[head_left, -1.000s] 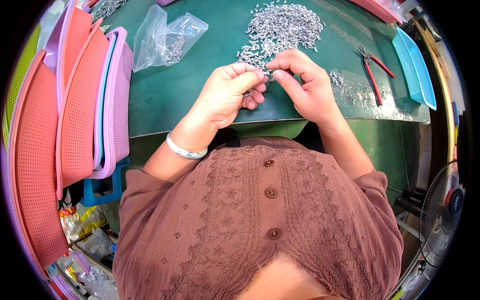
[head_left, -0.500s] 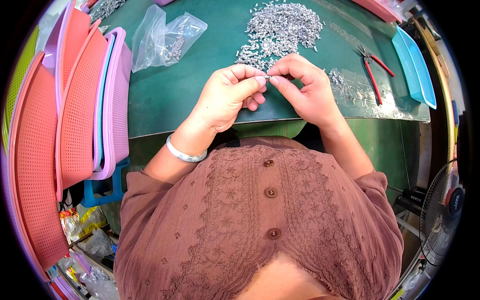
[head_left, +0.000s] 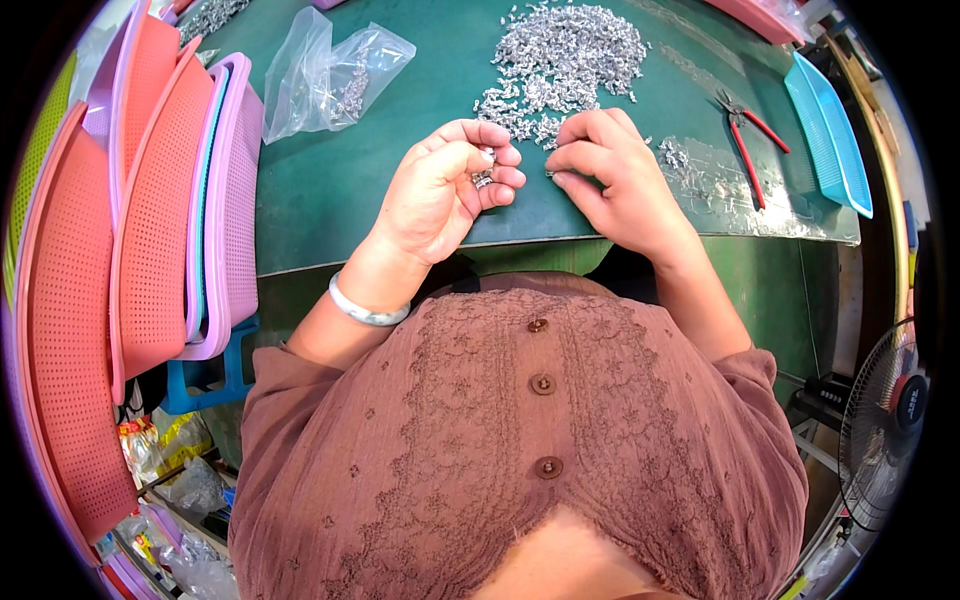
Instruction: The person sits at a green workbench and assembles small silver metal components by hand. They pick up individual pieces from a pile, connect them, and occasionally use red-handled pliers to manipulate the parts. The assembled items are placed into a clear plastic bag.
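My left hand (head_left: pixel 437 185), with a pale bangle (head_left: pixel 366 302) on its wrist, is half curled around several small silver metal pieces (head_left: pixel 483 179) that show between its fingers. To its right, my right hand (head_left: pixel 618 180) pinches a tiny silver piece (head_left: pixel 549 174) between thumb and forefinger. The two hands are apart, above the near part of the green table (head_left: pixel 330 220). Just beyond them spreads a large pile of small silver metal pieces (head_left: pixel 570 55). Their exact kind is too small to make out.
Red-handled pliers (head_left: pixel 745 140) lie at the right, near a blue basket (head_left: pixel 828 135) and a small cluster of silver bits (head_left: pixel 674 153). A clear plastic bag (head_left: pixel 335 75) holds more pieces. Perforated baskets (head_left: pixel 155 210) are stacked at the left; a fan (head_left: pixel 885 420) stands at the right.
The hands, which met at a small silver piece, have moved apart. My left fingers have turned up, showing pieces in them; my right hand has shifted slightly right.
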